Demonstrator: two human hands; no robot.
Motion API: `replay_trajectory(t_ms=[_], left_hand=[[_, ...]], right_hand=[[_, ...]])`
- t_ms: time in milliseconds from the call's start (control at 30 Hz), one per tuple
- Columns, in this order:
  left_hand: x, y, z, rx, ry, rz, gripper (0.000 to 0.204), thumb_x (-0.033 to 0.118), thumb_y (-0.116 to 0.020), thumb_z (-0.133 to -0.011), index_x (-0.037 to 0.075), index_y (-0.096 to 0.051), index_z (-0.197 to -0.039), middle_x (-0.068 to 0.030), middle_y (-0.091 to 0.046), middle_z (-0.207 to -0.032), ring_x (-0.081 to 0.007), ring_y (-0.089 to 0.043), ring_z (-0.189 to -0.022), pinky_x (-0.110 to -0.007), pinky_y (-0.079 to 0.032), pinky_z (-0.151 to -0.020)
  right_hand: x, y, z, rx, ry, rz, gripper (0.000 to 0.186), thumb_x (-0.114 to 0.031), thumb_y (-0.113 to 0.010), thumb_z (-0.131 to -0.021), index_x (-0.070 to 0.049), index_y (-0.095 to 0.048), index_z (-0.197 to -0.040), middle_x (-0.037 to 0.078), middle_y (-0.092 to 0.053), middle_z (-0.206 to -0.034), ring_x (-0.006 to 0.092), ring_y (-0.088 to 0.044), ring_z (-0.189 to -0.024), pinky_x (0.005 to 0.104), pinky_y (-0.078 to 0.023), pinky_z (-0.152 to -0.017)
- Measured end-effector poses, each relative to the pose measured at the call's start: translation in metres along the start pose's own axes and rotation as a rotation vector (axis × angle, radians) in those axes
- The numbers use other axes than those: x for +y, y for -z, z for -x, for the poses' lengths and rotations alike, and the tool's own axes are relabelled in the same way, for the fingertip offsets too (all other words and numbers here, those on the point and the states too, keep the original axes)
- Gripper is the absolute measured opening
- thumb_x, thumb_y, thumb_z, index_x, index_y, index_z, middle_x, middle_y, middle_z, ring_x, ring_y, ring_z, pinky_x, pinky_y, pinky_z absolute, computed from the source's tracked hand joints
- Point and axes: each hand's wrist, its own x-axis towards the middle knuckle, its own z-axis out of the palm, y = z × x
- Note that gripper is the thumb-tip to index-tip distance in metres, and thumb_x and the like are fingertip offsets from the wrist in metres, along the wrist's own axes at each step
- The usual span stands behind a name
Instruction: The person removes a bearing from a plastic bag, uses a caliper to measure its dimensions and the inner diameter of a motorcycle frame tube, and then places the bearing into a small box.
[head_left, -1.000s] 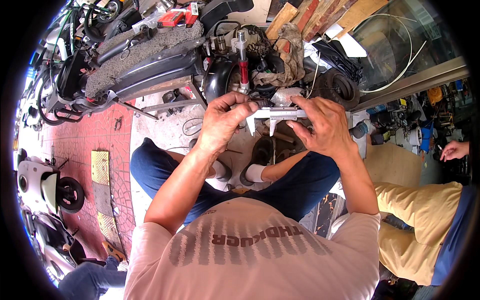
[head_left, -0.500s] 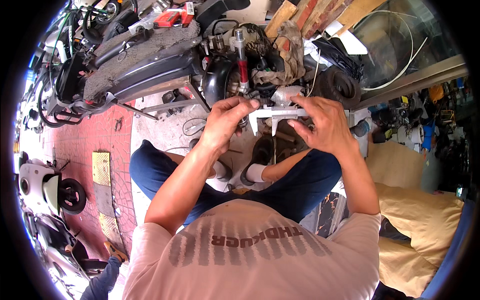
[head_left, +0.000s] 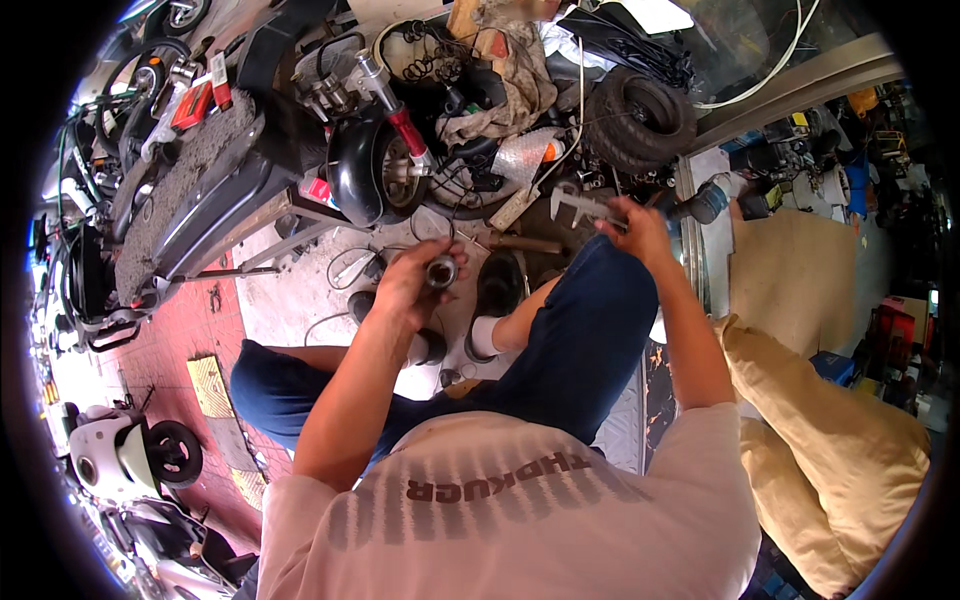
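Note:
My left hand point(head_left: 402, 286) is closed around a round metal ring point(head_left: 441, 271) with a dark hole, held between my knees. Whether it is a bearing or a bushing I cannot tell. To the right, above my right knee, my right hand point(head_left: 645, 240) grips a silver vernier caliper point(head_left: 578, 206) by its beam end; its jaws point left, away from the ring. Beyond my left hand stands a wheel with a black fender point(head_left: 358, 172), and a red and silver fork leg point(head_left: 405, 130) is joined to it.
A black scooter body point(head_left: 215, 190) lies on a metal stand at the left. Loose tyres point(head_left: 640, 120), a dirty rag point(head_left: 510, 95) and bubble wrap point(head_left: 520, 155) lie ahead. A blue-grey power tool point(head_left: 705, 203) is right of my right hand. Parked motorbikes point(head_left: 110, 450) stand at far left.
Both hands held the caliper before. My left hand has left it, moved down and left, and now holds the metal ring. My right hand keeps the caliper. The view has shifted.

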Motion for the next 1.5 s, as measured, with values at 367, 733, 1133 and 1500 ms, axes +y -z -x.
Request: replay_trajectory(t_ms=[367,733,1133,1500], left_hand=[[-0.02,0.083,0.025,0.209,0.068,0.169,0.025,0.036,-0.063,-0.107,0.012,-0.069,-0.104,-0.0033,-0.074,-0.095,-0.0226,-0.073,-0.085,-0.033,-0.044,-0.057],[-0.034,0.082,0.019,0.238,0.099,0.134,0.024,0.037,-0.064,-0.105,0.014,-0.07,-0.105,-0.0024,-0.075,-0.096,-0.0254,-0.073,-0.087,-0.035,-0.045,-0.06],[-0.012,0.062,0.066,0.18,-0.014,0.124,0.027,0.037,-0.064,-0.106,0.01,-0.069,-0.102,-0.006,-0.076,-0.094,-0.0222,-0.075,-0.083,-0.031,-0.043,-0.056],[0.054,0.036,0.153,-0.038,-0.302,0.077,0.029,0.031,-0.06,-0.111,0.003,-0.068,-0.109,-0.0103,-0.075,-0.096,-0.0209,-0.074,-0.082,-0.027,-0.045,-0.049]], right_hand=[[0.096,-0.15,0.014,-0.238,-0.565,-0.383,0.045,-0.04,-0.081,-0.095,0.003,-0.078,-0.107,0.019,-0.078,-0.085,0.0273,-0.078,-0.073,0.0404,-0.06,-0.073],[0.116,-0.172,0.02,-0.071,-0.595,-0.358,0.065,-0.062,-0.082,-0.089,0.003,-0.079,-0.09,0.017,-0.075,-0.077,0.0317,-0.074,-0.077,0.0434,-0.056,-0.073],[0.072,-0.106,0.01,-0.073,-0.568,-0.598,0.047,-0.049,-0.087,-0.091,-0.003,-0.081,-0.1,0.005,-0.072,-0.073,0.0135,-0.064,-0.061,0.0334,-0.051,-0.059],[-0.216,0.159,-0.036,0.46,0.173,0.06,0.047,-0.051,-0.086,-0.089,-0.006,-0.075,-0.094,0.013,-0.075,-0.081,0.036,-0.073,-0.076,0.0423,-0.056,-0.071]])
